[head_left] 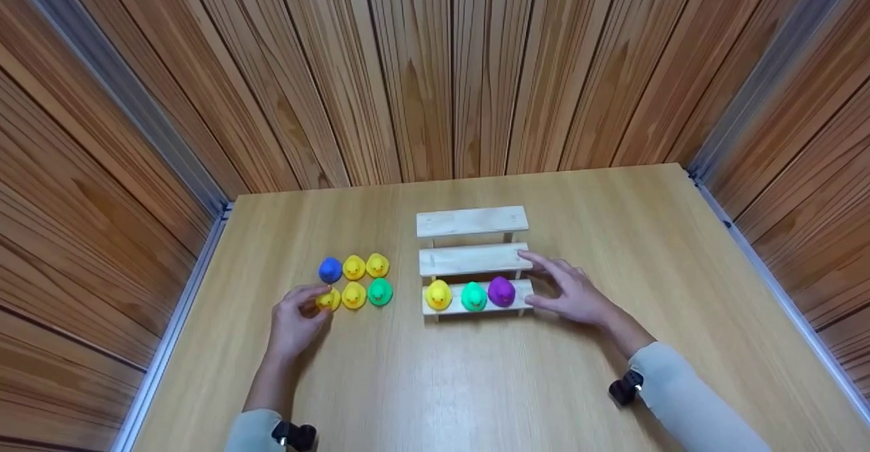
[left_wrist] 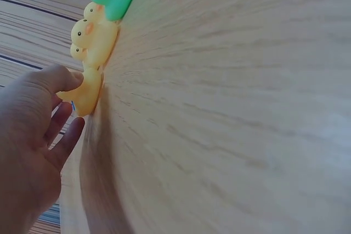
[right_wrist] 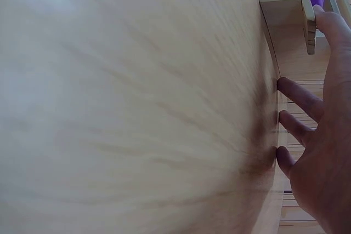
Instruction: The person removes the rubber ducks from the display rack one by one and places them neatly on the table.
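My left hand (head_left: pixel 297 323) pinches the yellow duck (head_left: pixel 329 299) at the near left corner of a group of ducks; in the left wrist view, thumb and fingers lie round this duck (left_wrist: pixel 88 96). Beside it stand a yellow duck (head_left: pixel 353 296) and a green duck (head_left: pixel 380 291). My right hand (head_left: pixel 574 292) is spread at the right end of a white three-step rack (head_left: pixel 476 259), its thumb touching the lowest step. On that step sit a yellow duck (head_left: pixel 438 294), a green duck (head_left: pixel 474 297) and a purple duck (head_left: pixel 501 291).
Behind the near row of ducks are a blue duck (head_left: pixel 330 270) and two yellow ducks (head_left: pixel 354 267), (head_left: pixel 377 265). The rack's two upper steps hold nothing. Wood-plank walls (head_left: pixel 421 71) with metal edges enclose the table (head_left: pixel 435 384) at the back and sides.
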Demonstrator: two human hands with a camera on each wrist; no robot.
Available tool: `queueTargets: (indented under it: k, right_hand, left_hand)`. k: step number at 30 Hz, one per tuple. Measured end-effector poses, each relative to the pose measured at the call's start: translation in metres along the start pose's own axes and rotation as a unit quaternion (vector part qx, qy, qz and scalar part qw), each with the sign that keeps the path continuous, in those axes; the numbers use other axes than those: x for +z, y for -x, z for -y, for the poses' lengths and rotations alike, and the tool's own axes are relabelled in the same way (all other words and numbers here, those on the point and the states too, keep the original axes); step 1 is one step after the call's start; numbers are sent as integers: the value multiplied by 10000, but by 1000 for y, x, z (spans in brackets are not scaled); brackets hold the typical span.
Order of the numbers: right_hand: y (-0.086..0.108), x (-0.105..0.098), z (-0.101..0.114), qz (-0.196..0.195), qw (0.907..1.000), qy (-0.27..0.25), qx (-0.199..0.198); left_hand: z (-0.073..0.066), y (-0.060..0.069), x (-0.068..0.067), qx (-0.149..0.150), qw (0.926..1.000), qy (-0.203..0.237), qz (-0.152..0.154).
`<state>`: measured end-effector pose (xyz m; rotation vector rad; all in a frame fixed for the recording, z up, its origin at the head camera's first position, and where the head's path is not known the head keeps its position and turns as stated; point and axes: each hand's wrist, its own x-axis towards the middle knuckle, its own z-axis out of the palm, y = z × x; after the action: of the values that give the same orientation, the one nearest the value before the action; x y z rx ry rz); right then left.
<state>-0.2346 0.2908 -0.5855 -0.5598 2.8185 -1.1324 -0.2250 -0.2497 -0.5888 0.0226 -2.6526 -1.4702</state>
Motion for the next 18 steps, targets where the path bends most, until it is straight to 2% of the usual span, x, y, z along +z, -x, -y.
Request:
queueTargets:
  k: [6, 11, 18]
  right_hand:
    - [0, 0, -1, -30, 10000, 0, -33]
    - [0, 0, -1, -37, 10000, -7, -66]
    - [0, 0, -2, -32, 9999, 46, -87]
  left_hand:
    - [-3, 1, -3, 30, 9999, -24, 102]
    - [-8, 1, -6, 228, 9997, 24, 74]
    - [-12, 1, -3, 464, 9989, 40, -56]
